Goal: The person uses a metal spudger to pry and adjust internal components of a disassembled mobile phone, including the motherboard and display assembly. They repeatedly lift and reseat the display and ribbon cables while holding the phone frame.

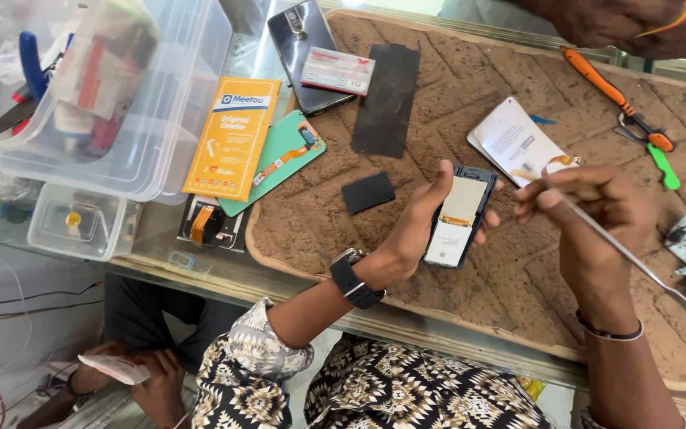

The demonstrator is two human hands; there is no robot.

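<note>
Clear plastic tubs [160, 151] at the bench's left hold pliers [32, 67] and packets. My left hand [422, 226] closes its grip on an opened phone [459, 216], pale innards showing, above the brown mat [478, 95]; my right hand [589, 210] pinches a metal pry tool [637, 262].

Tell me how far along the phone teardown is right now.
Done: the opened phone has its back off, insides exposed, and a dark panel lies on the brown mat. In hand: left hand holds the phone; right hand holds a thin metal pry tool. Left: a green-backed screen part lies unfitted.
</note>
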